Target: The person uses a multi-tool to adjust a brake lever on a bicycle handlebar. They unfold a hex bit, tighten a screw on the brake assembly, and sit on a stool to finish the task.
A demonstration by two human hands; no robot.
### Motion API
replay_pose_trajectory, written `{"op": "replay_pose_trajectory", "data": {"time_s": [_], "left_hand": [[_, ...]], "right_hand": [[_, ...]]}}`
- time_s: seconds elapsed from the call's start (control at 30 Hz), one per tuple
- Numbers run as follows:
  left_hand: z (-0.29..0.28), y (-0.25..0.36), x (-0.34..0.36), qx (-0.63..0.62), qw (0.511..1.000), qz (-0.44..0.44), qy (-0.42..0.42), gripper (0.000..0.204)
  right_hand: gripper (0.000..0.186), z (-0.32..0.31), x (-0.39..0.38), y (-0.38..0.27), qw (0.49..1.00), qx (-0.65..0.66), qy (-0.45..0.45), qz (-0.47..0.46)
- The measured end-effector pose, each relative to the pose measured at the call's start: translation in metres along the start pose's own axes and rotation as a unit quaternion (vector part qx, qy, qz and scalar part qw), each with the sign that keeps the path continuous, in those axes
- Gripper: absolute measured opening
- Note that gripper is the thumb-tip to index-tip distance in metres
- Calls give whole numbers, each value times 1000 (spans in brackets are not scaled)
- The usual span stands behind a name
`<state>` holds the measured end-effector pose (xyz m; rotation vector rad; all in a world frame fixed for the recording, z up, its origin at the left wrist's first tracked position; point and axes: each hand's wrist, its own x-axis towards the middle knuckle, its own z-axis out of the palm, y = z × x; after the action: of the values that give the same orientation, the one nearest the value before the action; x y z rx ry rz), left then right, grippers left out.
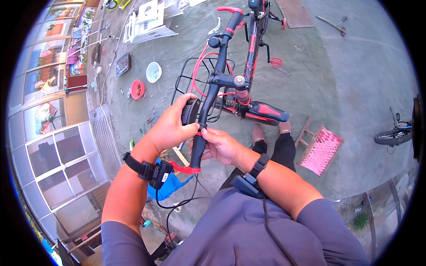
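A bicycle's black handlebar (211,97) runs up the middle, with red-ended grips. My left hand (169,126) is closed round a dark, rounded part (190,111) pressed against the near side of the bar; its exact kind is hard to make out. The left thumb rests on the bar by a red ring. Facing it, my right hand (224,145) pinches the inner end of the near grip (198,151), its fingers partly hidden behind. At the far half of the bar sit a small round black bell (214,42) and a silver brake lever (215,26). Red cables (195,73) loop in front.
A black wire basket (181,75) is beside the handlebar. Bowls, one white (154,72) and one red (137,89), stand left on the ground. Right of my feet is a pink woven stool (322,150). A wrench (282,72), hammer (333,25) and another bicycle (392,136) lie farther right.
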<state>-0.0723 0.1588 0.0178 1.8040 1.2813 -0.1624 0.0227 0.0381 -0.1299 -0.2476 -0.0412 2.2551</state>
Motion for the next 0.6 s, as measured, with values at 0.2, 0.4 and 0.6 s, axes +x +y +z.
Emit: {"op": "replay_pose_trajectory", "data": {"time_s": [0.2, 0.4, 0.6], "left_hand": [[6, 14, -1, 174, 979, -88, 64, 68], [26, 9, 7, 177, 968, -95, 152, 62], [25, 1, 1, 187, 969, -2, 160, 55]], "right_hand": [[50, -5, -4, 1, 1000, 4, 6, 4], [48, -3, -2, 2, 1000, 4, 0, -7], [47, -2, 1, 4, 1000, 7, 3, -18]]}}
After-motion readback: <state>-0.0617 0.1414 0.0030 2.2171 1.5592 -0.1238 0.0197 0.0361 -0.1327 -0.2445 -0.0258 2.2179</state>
